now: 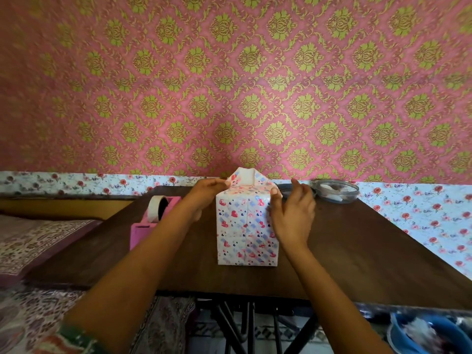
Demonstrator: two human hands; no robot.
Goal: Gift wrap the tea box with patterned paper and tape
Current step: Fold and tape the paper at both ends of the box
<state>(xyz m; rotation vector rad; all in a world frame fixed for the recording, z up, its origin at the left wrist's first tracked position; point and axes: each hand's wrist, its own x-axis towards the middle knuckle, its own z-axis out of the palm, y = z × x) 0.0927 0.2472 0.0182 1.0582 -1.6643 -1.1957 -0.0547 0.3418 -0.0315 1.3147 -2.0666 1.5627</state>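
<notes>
The tea box [246, 228] stands upright in the middle of the dark wooden table [357, 251], wrapped in white paper printed with red hearts and blue marks. At its top the paper flap [246, 176] sticks up, white side showing. My left hand [204, 198] pinches the paper at the top left corner of the box. My right hand [291, 213] lies against the box's right side, thumb pressing the top right corner, fingers straight. A pink tape dispenser [150, 221] with a roll of tape sits on the table, left of the box.
A round clear container with a dark lid [334, 191] sits at the table's far right, near the patterned wall. A bed with printed cloth [38, 241] lies to the left. A blue tub [424, 333] stands on the floor, bottom right.
</notes>
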